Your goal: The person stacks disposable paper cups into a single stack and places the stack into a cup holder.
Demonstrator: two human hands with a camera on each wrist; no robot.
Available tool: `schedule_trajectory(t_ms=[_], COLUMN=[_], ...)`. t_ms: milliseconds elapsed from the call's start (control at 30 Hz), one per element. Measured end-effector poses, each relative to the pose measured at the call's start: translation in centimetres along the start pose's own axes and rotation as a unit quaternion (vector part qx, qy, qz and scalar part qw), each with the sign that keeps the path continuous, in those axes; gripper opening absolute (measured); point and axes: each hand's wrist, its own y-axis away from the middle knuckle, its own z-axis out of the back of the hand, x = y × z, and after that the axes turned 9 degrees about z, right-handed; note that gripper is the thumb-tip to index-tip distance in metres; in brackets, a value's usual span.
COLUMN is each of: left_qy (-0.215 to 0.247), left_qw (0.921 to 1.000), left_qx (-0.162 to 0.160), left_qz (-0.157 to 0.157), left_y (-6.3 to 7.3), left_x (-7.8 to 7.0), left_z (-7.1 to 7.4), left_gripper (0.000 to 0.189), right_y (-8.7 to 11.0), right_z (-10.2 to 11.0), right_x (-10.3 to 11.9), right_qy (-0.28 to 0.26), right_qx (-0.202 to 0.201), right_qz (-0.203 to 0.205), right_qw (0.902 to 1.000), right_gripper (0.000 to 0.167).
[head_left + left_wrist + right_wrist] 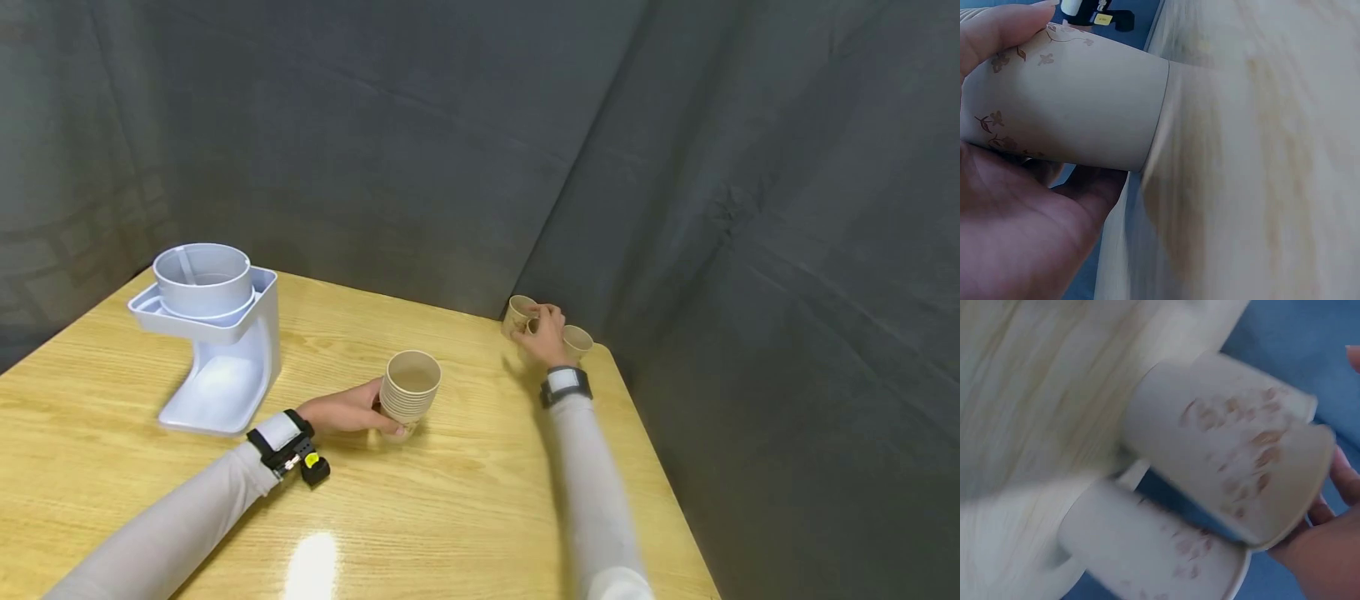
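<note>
In the head view my left hand (348,410) grips a stack of nested beige paper cups (411,392) from its left side, mouths up, low over the table. The left wrist view shows a small brown flower print on the gripped cup (1079,100), with its base close to the tabletop. My right hand (546,337) reaches to the far right corner, among upright cups of the same kind. In the right wrist view its fingers (1319,511) lie right at the rim of one printed cup (1216,444), while its thumb (1354,357) stands off from it.
At the left stands a grey-white holder (273,321) with a round bowl-like part (206,283) on top. One cup (577,340) is right of my right hand, another (516,315) left of it. Dark curtains (420,150) hang behind and beside the wooden table (465,500).
</note>
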Motion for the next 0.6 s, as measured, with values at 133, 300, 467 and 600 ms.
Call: schedule_trajectory(t_ms=[133,300,467,600], left_qy=[-0.001,-0.001,0.000,-0.003], left_qw=[1.0000,1.0000,1.0000,1.0000], left_qx=[0.000,-0.001,0.000,-0.004], left_qz=[0.002,0.002,0.000,0.000], left_y=[0.03,-0.03,-0.12,-0.20], left_x=[-0.01,-0.14,-0.21,-0.25], left_z=[-0.03,0.07,0.15,0.05], left_gripper=[0.078,0.079,0.080,0.079], right_y=[0.16,0.23,0.26,0.41], right_z=[0.17,0.29,0.16,-0.16], right_x=[-0.70,-0.92,-0.80,-0.74], right_qy=[0.041,0.083,0.125,0.146], right_qx=[0.028,0.057,0.081,0.071], right_qz=[-0.016,-0.022,-0.020,-0.006], right_qw=[0.9986,0.9947,0.9887,0.9867], right_gripper=[0.073,0.081,0.080,0.075])
